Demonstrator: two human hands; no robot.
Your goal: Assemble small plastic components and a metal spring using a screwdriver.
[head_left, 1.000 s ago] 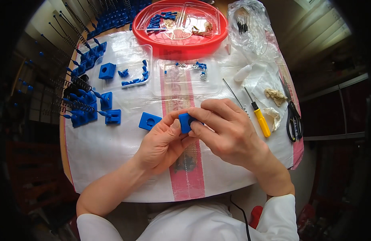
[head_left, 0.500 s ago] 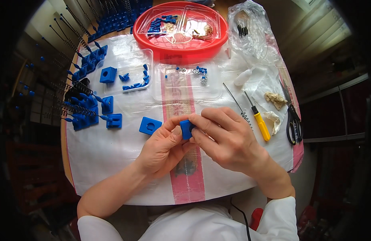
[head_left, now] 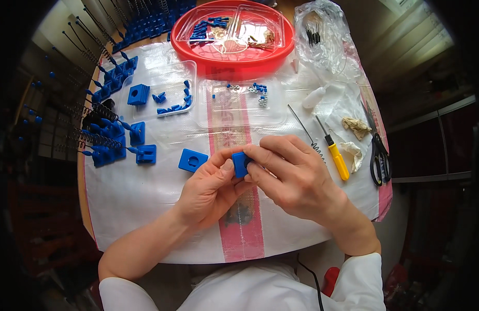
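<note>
Gripping block (head_left: 240,165) with left hand (head_left: 205,189) and right hand (head_left: 294,173). Judged unfinished, showing no fittings, unlike sprung units (head_left: 107,151) at left. Also apparently pending: second block (head_left: 186,160), loose.

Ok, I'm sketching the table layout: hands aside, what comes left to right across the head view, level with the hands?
Spring-topped blue pieces, blue block with a raised part, loose blue block with a hole, held blue block, coiled wire, yellow-handled screwdriver, crumpled white scrap, black-handled scissors.
</note>
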